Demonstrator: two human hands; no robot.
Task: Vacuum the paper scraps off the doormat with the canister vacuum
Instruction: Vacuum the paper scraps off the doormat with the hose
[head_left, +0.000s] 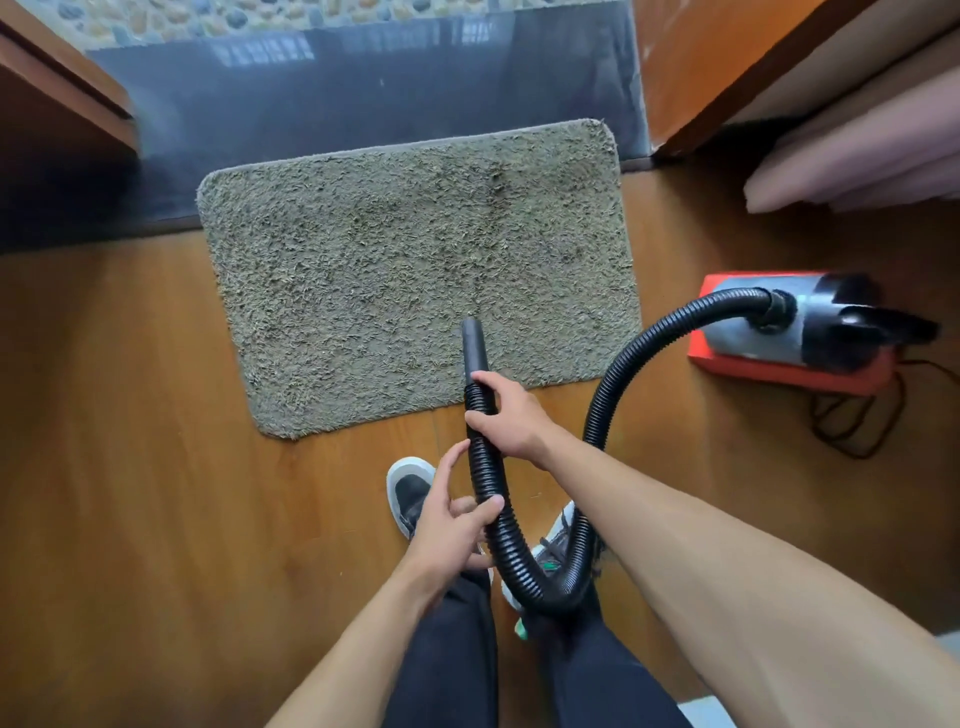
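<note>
The ribbed black hose (524, 551) looks light and springy; it bends in a deep loop down past the person's shoes and up again to the canister vacuum (810, 325), so it will probably tug back toward its curve when steered. The best hold is high up, just behind the rigid nozzle (474, 348), where the corrugation gives the fingers purchase and the tip answers directly. The right hand (511, 415) is wrapped closed around the hose exactly there. The left hand (452, 525) sits lower, fingers half spread, thumb and fingertips lightly touching the hose rather than clamping it.

The nozzle points away over the near edge of the doormat (415, 270), right of its middle. The mat is a shaggy grey-green rectangle with rounded corners, lying on the wooden floor (130, 415) with its far edge on the dark threshold. No paper scraps stand out in the pile, though small bits could hide there. The canister vacuum sits right of the mat on a red box (779, 371).
</note>
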